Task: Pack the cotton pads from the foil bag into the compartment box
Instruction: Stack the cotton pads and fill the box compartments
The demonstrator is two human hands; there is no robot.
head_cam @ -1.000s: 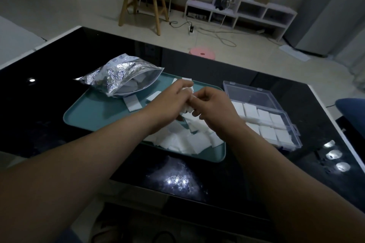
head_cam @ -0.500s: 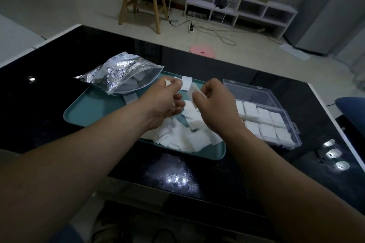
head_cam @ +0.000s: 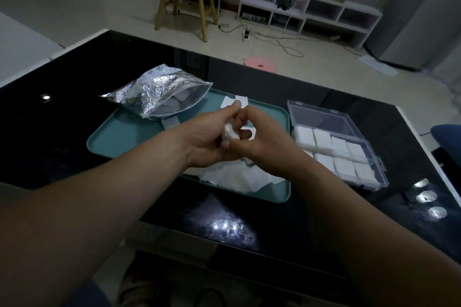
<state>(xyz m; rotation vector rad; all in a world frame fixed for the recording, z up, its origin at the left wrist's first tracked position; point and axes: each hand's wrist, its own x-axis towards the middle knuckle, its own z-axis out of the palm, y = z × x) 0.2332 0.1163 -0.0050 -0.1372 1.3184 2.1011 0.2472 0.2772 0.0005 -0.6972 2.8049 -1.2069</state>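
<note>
Pinched at frame centre between curled fingers of left hand point(head_cam: 207, 142) and right hand point(head_cam: 262, 147), above the tray point(head_cam: 119, 142): cotton pad point(head_cam: 230, 132), judged soft, feather-light, crumple-prone, best gripped by its edges.

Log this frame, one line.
left hand grips held pads | right hand grips held pads | loose pads on tray | foil bag open, overlapping tray | compartment box open, pads inside

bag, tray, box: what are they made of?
Bag: looks like metallised foil film, shiny and crinkled, with bright glints.
Tray: probably plastic, matte teal, with a smooth rounded rim.
Box: clear glossy plastic, seemingly rigid; its lid and walls are see-through.
</note>
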